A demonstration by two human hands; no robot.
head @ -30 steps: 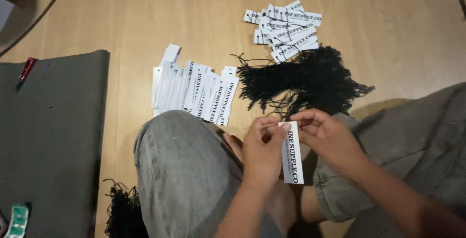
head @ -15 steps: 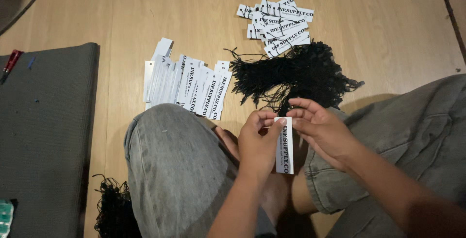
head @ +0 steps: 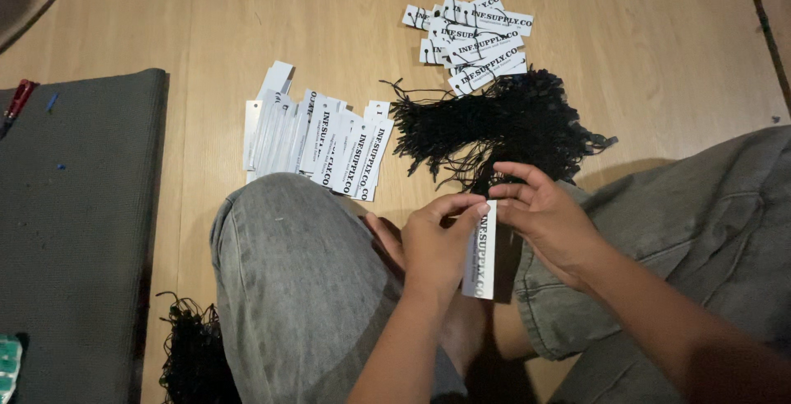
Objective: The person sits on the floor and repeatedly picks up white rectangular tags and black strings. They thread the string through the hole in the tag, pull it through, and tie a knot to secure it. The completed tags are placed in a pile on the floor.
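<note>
**Both hands at the top of a white tag**

The left hand (head: 432, 243) and right hand (head: 548, 219) meet at the upper end of a long white paper tag (head: 480, 260), held above the person's lap between the grey-trousered knees. Since a second ago the tag has barely shifted: it hangs the same way and the fingers keep pinching its top, so the work at that end goes on. Its long axis runs nearly straight up and down the view, the free end pointing toward the person. A black string may pass between the fingertips, but that is too fine to tell. On the wooden floor (head: 206, 25) lie a heap of black strings (head: 503, 124), a fanned row of tags (head: 317, 144) and a strung pile (head: 474, 37).
</note>
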